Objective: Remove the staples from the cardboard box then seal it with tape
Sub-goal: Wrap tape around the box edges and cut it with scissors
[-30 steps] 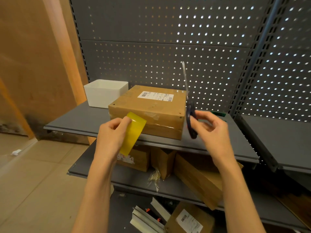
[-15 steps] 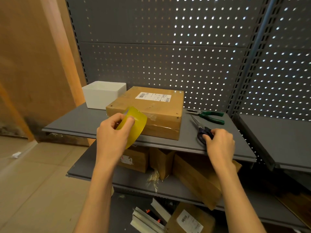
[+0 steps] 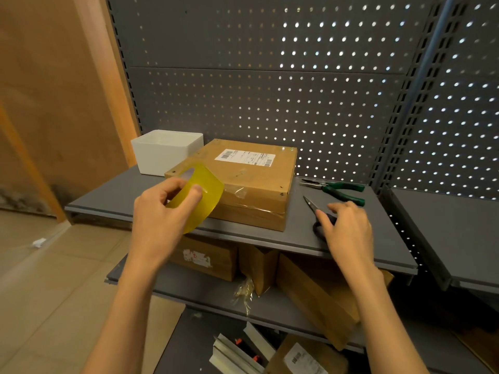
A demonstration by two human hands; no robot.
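A flat brown cardboard box (image 3: 243, 179) with a white label lies on the grey shelf (image 3: 113, 195); clear tape runs across its front edge. My left hand (image 3: 159, 220) grips a yellow roll of tape (image 3: 205, 201) in front of the box's left corner. To the right of the box, dark scissors (image 3: 310, 203) lie on the shelf with their blades pointing away from me. My right hand (image 3: 348, 230) hovers over their handles with its fingers spread, and the handles are partly hidden under it.
Green-handled pliers (image 3: 337, 188) lie behind the scissors. A white bin (image 3: 164, 152) stands left of the box against the perforated back panel (image 3: 270, 90). More cardboard boxes (image 3: 208, 257) sit on the lower shelf. An orange wall rises at the left.
My right hand brought the scissors down from upright in the air, laid them flat on the shelf and loosened its fingers. My left hand lifted the tape roll slightly towards the box.
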